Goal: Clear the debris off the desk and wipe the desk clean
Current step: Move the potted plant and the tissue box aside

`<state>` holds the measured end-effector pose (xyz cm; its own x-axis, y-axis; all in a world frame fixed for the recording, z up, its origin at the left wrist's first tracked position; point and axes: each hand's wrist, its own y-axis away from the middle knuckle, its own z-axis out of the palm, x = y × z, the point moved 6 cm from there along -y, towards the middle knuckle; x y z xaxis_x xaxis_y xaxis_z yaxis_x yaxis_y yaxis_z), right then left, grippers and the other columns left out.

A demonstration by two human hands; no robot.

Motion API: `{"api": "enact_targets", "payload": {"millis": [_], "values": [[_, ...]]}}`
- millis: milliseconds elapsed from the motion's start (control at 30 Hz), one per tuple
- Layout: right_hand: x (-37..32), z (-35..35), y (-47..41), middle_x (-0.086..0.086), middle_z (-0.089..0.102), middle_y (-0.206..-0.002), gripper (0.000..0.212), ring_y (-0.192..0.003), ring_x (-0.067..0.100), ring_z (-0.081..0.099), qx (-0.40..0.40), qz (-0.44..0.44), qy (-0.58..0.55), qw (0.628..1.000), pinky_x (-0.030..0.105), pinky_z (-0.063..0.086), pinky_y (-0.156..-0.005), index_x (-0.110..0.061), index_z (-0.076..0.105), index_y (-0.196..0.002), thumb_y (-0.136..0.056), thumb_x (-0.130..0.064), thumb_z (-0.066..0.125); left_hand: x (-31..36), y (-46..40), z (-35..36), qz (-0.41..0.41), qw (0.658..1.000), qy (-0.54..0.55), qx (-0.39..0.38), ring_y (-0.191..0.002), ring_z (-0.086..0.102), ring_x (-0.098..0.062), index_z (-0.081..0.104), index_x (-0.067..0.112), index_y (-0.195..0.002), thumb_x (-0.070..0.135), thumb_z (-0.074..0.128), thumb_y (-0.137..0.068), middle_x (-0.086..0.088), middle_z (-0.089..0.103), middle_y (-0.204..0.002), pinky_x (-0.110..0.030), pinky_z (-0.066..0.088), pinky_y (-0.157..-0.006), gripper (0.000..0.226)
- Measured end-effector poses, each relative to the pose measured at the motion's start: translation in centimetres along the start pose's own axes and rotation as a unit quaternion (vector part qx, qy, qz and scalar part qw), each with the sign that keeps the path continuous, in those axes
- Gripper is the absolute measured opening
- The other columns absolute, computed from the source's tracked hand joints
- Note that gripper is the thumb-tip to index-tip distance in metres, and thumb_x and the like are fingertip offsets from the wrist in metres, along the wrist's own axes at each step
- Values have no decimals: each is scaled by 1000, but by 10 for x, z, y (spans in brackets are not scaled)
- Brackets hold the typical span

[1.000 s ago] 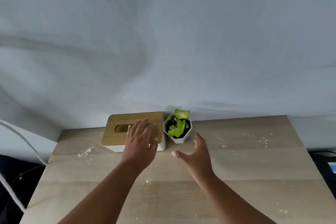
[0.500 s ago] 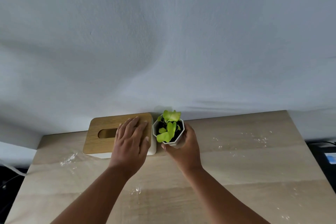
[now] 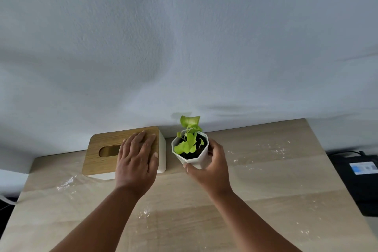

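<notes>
While the left hand (image 3: 136, 166) lies flat with straight fingers on the wooden lid of the tissue box (image 3: 106, 154), the right hand (image 3: 212, 168) curls its fingers and thumb round the small plant pot (image 3: 195, 158), which is tilted toward the camera just to the right of the box; whether its base is touching the bench (image 3: 276, 186) cannot be told. Both things sit near the far edge, close against the pale, faintly textured wall (image 3: 184, 37). That box has a white body with rounded corners and a brown grained lid cut by an oval slot, half covered by the left hand. White and faceted, with an angular rim, the pot holds dark soil and a few bright yellow-green leaves (image 3: 189, 141). Light wood with a long, soft grain forms the bench top, and on it lie scattered small whitish bits of debris (image 3: 66, 183): one patch left of the box, another near the forearms, a thin sprinkle to the right of the pot. Off the right edge a black device (image 3: 360, 182) with a blue and white label lies lower down, with a dark cable behind it.
</notes>
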<state>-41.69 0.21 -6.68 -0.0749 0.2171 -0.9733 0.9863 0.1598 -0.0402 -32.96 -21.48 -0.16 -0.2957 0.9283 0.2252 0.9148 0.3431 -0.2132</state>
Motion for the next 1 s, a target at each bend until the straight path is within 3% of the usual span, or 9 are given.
{"api": "enact_targets", "payload": {"millis": [100, 333, 600, 1000], "values": [[1, -13, 0, -19, 56, -126, 85, -118, 10, 59, 4, 8, -3, 1000, 41, 55, -96, -32, 55, -133, -56, -29, 92, -1, 0, 0, 3, 1000, 1, 1, -142, 40, -31, 56, 21, -143, 41, 43, -94, -7, 49, -149, -54, 28, -120, 54], [3, -48, -7, -10, 59, -129, 85, -118, 15, 62, 36, 16, -14, 999, 46, 58, -92, -28, 55, -133, -57, -25, 92, 0, 0, 0, -2, 1000, 6, -6, -144, 38, -30, 56, 21, -143, 41, 43, -93, -5, 48, -150, -53, 26, -122, 55], [12, -100, -23, -12, 60, -127, 84, -113, 11, 64, 81, 5, 4, 997, 43, 60, -87, -39, 54, -130, -54, -36, 92, 0, 1, 0, -9, 1000, 7, -13, -146, 34, -29, 55, 23, -143, 44, 40, -95, -4, 47, -151, -53, 24, -122, 54], [37, -189, -55, -7, 62, -127, 83, -112, 10, 65, 160, 23, 24, 987, 46, 60, -93, -35, 56, -130, -55, -39, 91, 0, 0, 1, -5, 1000, 3, -11, -145, 35, -32, 56, 20, -142, 43, 40, -94, -6, 47, -150, -54, 26, -121, 55]]}}
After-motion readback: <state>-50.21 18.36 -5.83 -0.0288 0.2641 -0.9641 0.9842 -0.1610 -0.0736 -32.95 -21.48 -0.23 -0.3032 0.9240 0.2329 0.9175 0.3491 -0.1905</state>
